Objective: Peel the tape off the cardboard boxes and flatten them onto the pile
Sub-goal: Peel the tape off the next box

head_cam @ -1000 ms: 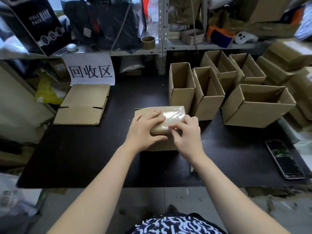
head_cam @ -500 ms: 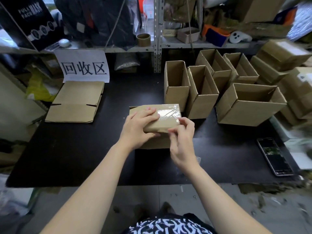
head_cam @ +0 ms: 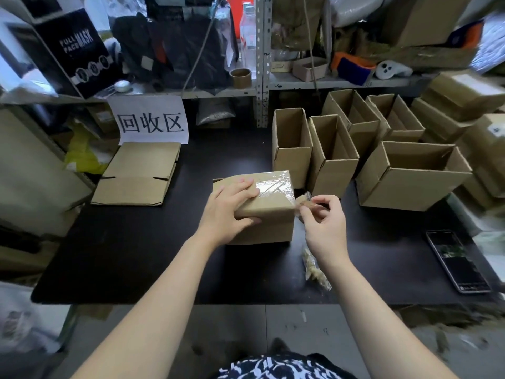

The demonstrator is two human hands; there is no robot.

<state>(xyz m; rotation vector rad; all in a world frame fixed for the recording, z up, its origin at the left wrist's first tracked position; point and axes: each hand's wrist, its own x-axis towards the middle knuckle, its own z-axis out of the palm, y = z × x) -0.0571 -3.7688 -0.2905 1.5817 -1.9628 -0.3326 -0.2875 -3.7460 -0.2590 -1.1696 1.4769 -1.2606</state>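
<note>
A closed cardboard box (head_cam: 269,214) sealed with clear tape (head_cam: 274,187) stands in the middle of the black table (head_cam: 136,255). My left hand (head_cam: 228,212) grips the box's near left top edge, fingers spread over the lid and thumb on the front face. My right hand (head_cam: 323,222) is just right of the box and pinches a peeled end of tape (head_cam: 303,201) that still runs to the box's right top corner. A pile of flattened cardboard (head_cam: 138,173) lies at the table's left back.
Several open empty boxes (head_cam: 332,157) stand behind and right of the taped box, the largest (head_cam: 410,179) at right. A crumpled strip of used tape (head_cam: 315,269) lies near the front edge. A phone (head_cam: 457,261) lies at the right. A paper sign (head_cam: 153,121) hangs under cluttered shelves.
My right hand has moved off the box's front edge to the right, pulling a strip of tape away from the corner. My left hand stays on the box.
</note>
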